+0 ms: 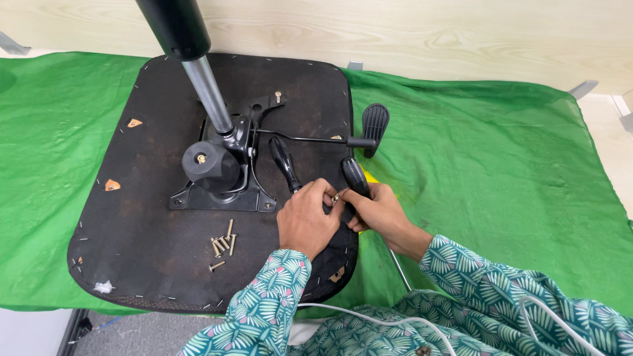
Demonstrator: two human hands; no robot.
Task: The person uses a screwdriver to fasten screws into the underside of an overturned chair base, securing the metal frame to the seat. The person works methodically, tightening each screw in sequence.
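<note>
Closest in, two sleeves in a teal leaf print, with a white cable [369,319] trailing across them. Up from the sleeves, both hands meet at the near right edge of the upturned chair seat [151,217], a black fabric-covered underside lying flat on the green cloth [501,165] that covers the table. The left hand [304,221] has its fingers curled in, thumb and fingertips pinching a small brass-coloured screw [335,197]. The right hand [380,214] is wrapped shut around the black handle [355,177] of a tool, thumb touching the left fingertips right at that screw.

Just left of the hands, a loose cluster of screws [223,244] rests on the seat, one more lying a little nearer. Farther in, the black metal tilt mechanism [221,175] sits bolted at the centre, with a chrome gas cylinder [210,92] rising tilted toward the far left. A second black handle [284,162] lies beside the mechanism, and a lever with a flat paddle [374,126] sticks out past the seat's right edge.
</note>
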